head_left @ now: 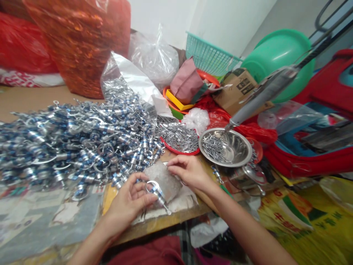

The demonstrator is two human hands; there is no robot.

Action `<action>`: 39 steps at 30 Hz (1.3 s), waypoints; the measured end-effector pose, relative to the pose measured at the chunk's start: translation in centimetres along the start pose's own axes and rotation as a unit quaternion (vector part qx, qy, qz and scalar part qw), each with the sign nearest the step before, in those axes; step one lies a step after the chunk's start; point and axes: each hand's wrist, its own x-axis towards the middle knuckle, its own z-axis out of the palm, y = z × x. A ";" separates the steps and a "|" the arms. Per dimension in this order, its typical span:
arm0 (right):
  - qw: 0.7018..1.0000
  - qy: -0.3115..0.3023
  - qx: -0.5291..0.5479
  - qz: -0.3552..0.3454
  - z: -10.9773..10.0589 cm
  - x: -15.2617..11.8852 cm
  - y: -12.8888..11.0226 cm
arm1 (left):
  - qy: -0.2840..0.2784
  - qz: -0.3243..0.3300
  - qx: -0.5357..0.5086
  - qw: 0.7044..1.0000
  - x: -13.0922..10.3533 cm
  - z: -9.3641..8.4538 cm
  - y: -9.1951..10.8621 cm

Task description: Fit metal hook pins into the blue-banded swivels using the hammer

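My left hand (135,195) is closed around a small silver-and-blue metal fitting with a curved arm (156,190), its narrow end pointing down and to the right. Beside it, a flat grey block (162,180) lies on the worktable. My right hand (190,171) is over the right edge of this block, thumb and fingers pinched together; whatever is between them is too small to make out. A large heap of similar silver-and-blue fittings (82,143) spreads to the left of both hands.
Behind my right hand stand a red tray (179,138) of small metal pins and a steel bowl (242,147) holding more. Above the bowl hangs a grey-handled tool (256,94). An orange bag (82,44), cardboard box (239,86) and green basin (278,59) stand farther back.
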 end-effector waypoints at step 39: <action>0.965 0.156 -0.196 0.083 0.1 -7.2 2.1 | 0.014 0.008 0.003 1.000 0.2 0.0 -0.7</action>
